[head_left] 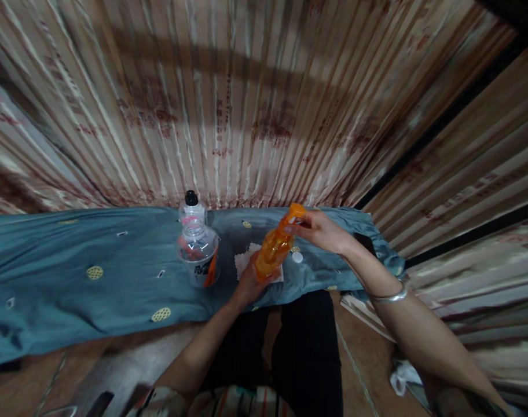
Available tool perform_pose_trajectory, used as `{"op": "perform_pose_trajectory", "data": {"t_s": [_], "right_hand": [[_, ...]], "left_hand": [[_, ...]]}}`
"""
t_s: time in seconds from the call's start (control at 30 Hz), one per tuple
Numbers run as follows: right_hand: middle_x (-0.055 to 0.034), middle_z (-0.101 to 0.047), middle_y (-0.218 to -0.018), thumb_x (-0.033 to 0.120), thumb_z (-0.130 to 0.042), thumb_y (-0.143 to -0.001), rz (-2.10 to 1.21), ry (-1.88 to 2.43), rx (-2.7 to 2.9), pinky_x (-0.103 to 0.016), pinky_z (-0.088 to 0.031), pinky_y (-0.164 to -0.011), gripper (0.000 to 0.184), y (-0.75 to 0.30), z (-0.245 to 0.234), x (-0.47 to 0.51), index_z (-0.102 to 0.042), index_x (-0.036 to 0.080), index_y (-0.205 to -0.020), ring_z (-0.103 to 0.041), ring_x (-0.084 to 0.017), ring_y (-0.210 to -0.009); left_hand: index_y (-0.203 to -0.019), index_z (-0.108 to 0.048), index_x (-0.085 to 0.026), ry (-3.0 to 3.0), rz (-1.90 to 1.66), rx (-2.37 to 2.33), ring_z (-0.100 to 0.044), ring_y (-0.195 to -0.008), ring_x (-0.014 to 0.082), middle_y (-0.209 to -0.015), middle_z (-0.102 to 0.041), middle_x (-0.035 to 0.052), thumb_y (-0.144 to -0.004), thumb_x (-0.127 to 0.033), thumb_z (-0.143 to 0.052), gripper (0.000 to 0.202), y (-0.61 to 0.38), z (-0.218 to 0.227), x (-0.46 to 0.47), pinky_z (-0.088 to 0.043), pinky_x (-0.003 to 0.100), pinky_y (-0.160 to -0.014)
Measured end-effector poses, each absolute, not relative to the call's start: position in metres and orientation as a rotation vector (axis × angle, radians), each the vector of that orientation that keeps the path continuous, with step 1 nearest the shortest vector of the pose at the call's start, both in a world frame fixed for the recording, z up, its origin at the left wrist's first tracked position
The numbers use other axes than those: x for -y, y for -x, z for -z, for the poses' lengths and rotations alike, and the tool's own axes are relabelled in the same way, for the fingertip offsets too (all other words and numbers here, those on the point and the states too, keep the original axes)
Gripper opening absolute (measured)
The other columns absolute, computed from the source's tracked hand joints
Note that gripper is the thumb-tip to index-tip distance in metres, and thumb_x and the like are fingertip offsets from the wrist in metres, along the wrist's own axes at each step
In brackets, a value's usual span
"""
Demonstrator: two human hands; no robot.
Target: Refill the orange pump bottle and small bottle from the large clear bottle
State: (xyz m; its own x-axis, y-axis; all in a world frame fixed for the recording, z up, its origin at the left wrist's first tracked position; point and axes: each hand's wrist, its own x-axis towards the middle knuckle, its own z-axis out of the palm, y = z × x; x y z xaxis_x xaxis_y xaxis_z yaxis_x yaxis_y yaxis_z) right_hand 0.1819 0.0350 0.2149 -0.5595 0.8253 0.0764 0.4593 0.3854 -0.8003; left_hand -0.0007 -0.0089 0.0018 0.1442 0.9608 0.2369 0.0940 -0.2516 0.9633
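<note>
Orange bottle (pixel 272 253) right of frame centre, long axis tilting upper right; I see left hand (pixel 248 284) gripping its base, right hand (pixel 319 230) its top.

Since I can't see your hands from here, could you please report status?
Left hand around lower part of translucent orange bottle; right hand at its orange top. Bottle tilted. Nothing visibly blocking either hand; clear plastic bottle stands off to the left.

Three bottles (pixel 274 250), one white cap (pixel 297 257)
</note>
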Motion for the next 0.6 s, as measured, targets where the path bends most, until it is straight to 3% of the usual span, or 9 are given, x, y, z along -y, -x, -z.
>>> {"op": "perform_pose_trajectory", "data": {"t_s": [0.37, 0.6], "right_hand": [[-0.005, -0.074, -0.094, 0.064, -0.065, -0.092, -0.972, 1.111, 2.181, -0.039, -0.058, -0.084, 0.048, -0.178, -0.208, -0.032, -0.071, 0.016, -0.1, -0.07, -0.019, -0.085], [-0.0079, -0.075, -0.102, 0.056, -0.074, -0.088, -0.774, 1.234, 2.044, -0.047, -0.054, -0.096, 0.042, -0.175, -0.2, -0.021, -0.07, 0.018, -0.106, -0.07, -0.024, -0.097]], "left_hand": [[-0.138, -0.045, -0.018, -1.528, -1.207, -1.072, -0.063, -0.128, 0.0339, -0.138, -0.062, 0.0167, -0.077, -0.032, -0.08, 0.072, 0.001, 0.0, 0.01, -0.049, 0.05, -0.114], [-0.139, -0.043, -0.02, -1.577, -1.233, -1.03, -0.062, -0.131, 0.0318, -0.139, -0.062, 0.013, -0.08, -0.037, -0.078, 0.07, 0.001, 0.012, 0.007, -0.048, 0.053, -0.116]]}}
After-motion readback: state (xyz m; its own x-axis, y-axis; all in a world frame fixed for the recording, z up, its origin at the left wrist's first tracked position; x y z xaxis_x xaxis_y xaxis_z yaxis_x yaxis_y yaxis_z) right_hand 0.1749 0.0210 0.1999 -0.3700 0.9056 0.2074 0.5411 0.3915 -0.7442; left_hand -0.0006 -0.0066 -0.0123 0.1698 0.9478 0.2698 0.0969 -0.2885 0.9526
